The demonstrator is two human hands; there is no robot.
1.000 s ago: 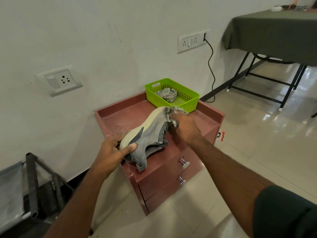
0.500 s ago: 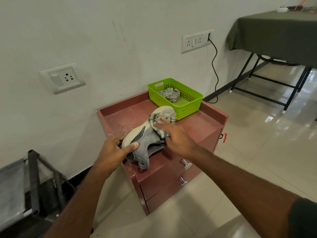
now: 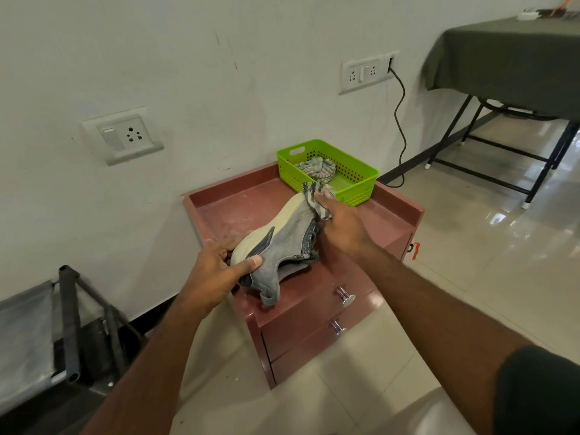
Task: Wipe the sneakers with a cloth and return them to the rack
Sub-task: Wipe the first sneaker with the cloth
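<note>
Head view: grey sneaker [image 3: 282, 243] lies tilted on its side over the red drawer cabinet's worktop [image 3: 226, 211], long axis running from near-left heel to far-right toe. Left hand [image 3: 216, 271] grips the heel; right hand [image 3: 340, 222] pinches a striped cloth [image 3: 314, 199] against the toe. Green basket [image 3: 361, 183] stands just beyond; open worktop lies left.
</note>
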